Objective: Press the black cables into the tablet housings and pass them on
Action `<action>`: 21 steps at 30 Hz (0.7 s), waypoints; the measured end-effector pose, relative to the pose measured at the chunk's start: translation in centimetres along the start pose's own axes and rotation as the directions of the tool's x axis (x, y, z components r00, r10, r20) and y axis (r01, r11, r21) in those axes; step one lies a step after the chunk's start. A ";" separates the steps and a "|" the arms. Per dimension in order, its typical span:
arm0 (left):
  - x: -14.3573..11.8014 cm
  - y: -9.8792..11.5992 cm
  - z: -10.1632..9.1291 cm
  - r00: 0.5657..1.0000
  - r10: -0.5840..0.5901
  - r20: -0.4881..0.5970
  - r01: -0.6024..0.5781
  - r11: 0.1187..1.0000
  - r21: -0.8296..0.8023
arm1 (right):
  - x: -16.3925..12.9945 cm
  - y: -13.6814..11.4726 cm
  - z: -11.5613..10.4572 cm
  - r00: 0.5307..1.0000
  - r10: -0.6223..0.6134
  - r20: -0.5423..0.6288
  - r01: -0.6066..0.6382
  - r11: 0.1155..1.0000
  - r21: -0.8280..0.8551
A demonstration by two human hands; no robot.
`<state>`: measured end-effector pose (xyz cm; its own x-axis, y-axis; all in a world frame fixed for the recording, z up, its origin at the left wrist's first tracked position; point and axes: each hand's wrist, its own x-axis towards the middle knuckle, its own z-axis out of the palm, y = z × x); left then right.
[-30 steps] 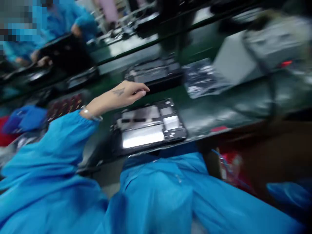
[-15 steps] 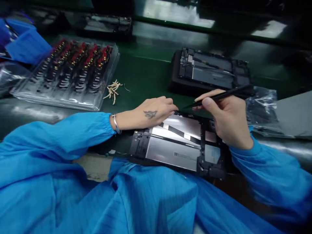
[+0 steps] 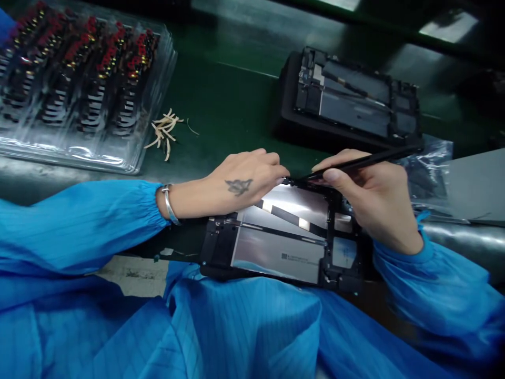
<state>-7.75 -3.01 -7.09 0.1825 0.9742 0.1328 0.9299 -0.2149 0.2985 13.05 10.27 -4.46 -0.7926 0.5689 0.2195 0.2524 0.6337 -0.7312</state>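
An opened tablet (image 3: 276, 255) lies in front of me, its silvery inner plates and black frame facing up. My left hand (image 3: 248, 179) rests over the tablet's far left part. Its fingers are curled together at the far edge; the thumb and whatever they pinch are hidden. In my right hand (image 3: 371, 195) is a slim black tool, by its shape tweezers (image 3: 366, 159), held like a pen. The tip of the tweezers points left and meets the tablet's far edge, close to my left fingertips. The exact contact is too dark to make out.
A black block (image 3: 286, 102) beyond the tablet bears a second opened tablet (image 3: 355, 95). Clear plastic trays (image 3: 122, 158) of small red and black parts stand at the left, beside pale strips (image 3: 165, 129). A clear plastic bag (image 3: 430, 168) and a light grey panel (image 3: 477, 181) are at the right.
The tweezers' tip has come down from just beyond the tablet onto its far edge. My left hand stays at that edge. The view has shifted, so the trays sit further left.
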 end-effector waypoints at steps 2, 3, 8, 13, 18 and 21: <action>0.1 0.0 0.0 1.000 -0.008 0.008 0.008 1.000 0.001 | 0.0 0.0 0.0 1.000 -0.005 -0.001 0.005 1.000 -0.011; 0.1 0.1 0.0 1.000 -0.012 0.012 0.012 1.000 0.001 | 0.0 -0.1 0.0 1.000 -0.009 0.000 0.009 1.000 -0.012; 0.1 0.0 0.0 1.000 -0.008 0.007 0.008 1.000 0.005 | 0.0 -0.3 -0.1 1.000 -0.013 0.007 0.013 1.000 -0.016; 0.0 0.0 0.0 1.000 0.001 0.001 -0.001 1.000 -0.002 | -0.1 -0.5 -0.3 1.000 0.000 0.001 0.000 1.000 -0.010; 0.0 0.0 -0.1 1.000 -0.006 0.003 0.006 1.000 -0.005 | 0.0 -0.4 0.0 1.000 -0.019 -0.010 0.019 1.000 -0.009; 0.0 0.0 -0.1 1.000 -0.003 0.000 0.003 1.000 -0.010 | -0.1 -0.5 0.1 0.999 -0.038 -0.006 0.038 0.999 -0.019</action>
<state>-7.77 -3.01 -6.97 0.1793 0.9749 0.1317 0.9274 -0.2122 0.3082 12.88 9.84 -4.21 -0.7980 0.5479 0.2512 0.2327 0.6645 -0.7101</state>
